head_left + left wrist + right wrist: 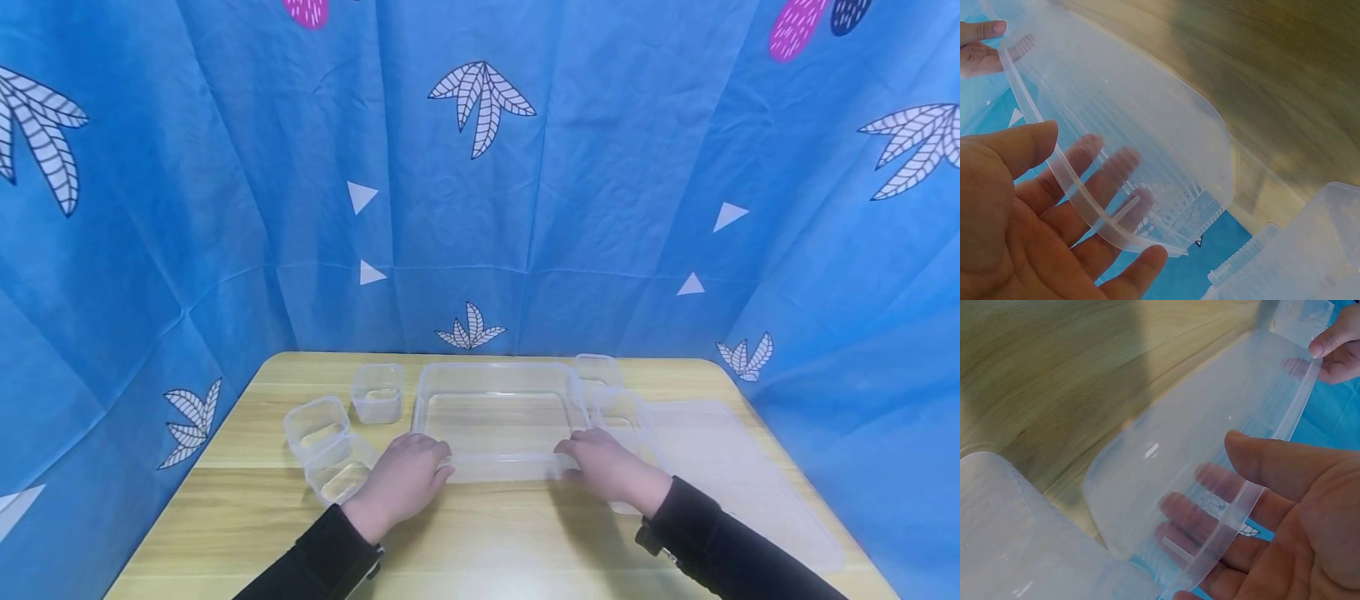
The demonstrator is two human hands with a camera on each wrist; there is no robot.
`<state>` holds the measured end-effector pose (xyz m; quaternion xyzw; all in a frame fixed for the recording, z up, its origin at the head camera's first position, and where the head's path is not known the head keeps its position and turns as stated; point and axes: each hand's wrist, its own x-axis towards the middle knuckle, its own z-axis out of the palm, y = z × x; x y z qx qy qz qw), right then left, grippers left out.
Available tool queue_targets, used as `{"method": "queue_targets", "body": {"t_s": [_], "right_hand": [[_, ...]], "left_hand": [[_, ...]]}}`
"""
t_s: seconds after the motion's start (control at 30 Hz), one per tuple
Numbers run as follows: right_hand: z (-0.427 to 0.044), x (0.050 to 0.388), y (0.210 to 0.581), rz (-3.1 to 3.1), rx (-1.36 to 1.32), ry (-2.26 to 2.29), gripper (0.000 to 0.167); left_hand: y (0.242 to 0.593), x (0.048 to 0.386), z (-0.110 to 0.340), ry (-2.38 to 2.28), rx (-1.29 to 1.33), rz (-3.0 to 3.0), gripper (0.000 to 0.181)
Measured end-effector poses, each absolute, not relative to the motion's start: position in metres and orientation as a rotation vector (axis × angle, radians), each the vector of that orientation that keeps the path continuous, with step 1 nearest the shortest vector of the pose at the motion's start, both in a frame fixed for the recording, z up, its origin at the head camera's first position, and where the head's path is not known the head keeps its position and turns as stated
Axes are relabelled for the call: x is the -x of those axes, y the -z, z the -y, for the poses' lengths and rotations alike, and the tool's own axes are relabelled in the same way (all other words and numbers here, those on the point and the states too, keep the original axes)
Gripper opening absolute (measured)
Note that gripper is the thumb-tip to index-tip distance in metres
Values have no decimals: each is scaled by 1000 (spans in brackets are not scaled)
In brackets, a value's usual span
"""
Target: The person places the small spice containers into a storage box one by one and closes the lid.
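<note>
A large clear plastic box [498, 469], open at the top, sits on the table in the head view. My left hand [408, 477] grips its rim near the front left corner, and my right hand [611, 467] holds the rim near the front right corner. In the left wrist view the fingers [1063, 215] show through the clear box wall [1166, 119], with the thumb on the near side. The right wrist view shows the same grip: fingers [1244, 547] behind the wall [1147, 456], thumb in front.
Small clear tubs [378, 393] stand left of the box, two of them [317, 427] close together by my left hand. More small tubs [621, 417] stand at its right, partly hidden by my right hand. A flat translucent lid [742, 475] lies farther right. Blue curtains [480, 225] surround the table.
</note>
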<state>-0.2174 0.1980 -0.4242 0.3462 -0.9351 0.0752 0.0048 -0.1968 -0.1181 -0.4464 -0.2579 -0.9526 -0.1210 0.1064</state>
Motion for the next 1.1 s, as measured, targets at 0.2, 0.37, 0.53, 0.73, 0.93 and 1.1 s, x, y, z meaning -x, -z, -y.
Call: {"method": "queue_targets", "body": {"t_s": [0.2,0.37,0.53,0.73,0.93,1.1], "right_hand": [[-198,217,423,2954,-1060,-259,30],[-196,215,422,2950,-1065,-266,25],[-195,214,421,2946,-1055,-249,21],[-195,213,421,2913,-1060,-239,21],[-195,212,425,2895,-1036,-232,21],[-196,212,428,2853,-1033,-258,19]], "left_hand": [[445,197,117,354,759,2813,13],[442,197,117,312,785,2781,11],[443,197,118,275,804,2730,18],[445,199,118,269,820,2701,22],[445,199,119,272,827,2695,24],[445,198,119,283,813,2733,23]]}}
